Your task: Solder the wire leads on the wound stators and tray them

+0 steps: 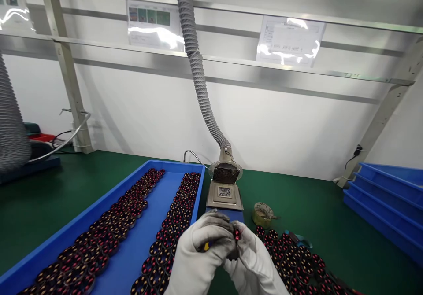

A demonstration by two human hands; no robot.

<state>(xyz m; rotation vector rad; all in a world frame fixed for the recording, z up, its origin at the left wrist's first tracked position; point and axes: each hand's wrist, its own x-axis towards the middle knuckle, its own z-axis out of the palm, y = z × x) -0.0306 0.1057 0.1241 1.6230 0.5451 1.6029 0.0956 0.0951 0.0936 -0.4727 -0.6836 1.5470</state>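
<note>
Both my hands, in white gloves with darkened fingertips, meet at the lower middle in front of a square metal-topped pot (225,194). My right hand (253,257) pinches a small round black part with red spots (237,234). The fingers of my left hand (203,246) are curled closed beside that part. A bit of a yellow object (206,246) shows inside my left hand; the rest of it is hidden. To the right lies a pile of similar round black parts (294,259) with red and tan spots.
A long blue tray (130,251) on the left holds rows of such parts. A grey hose (201,79) drops to a hood (225,170) over the pot. A round tin (262,215) and a teal-handled tool (301,240) lie right. Stacked blue trays (386,207) stand far right.
</note>
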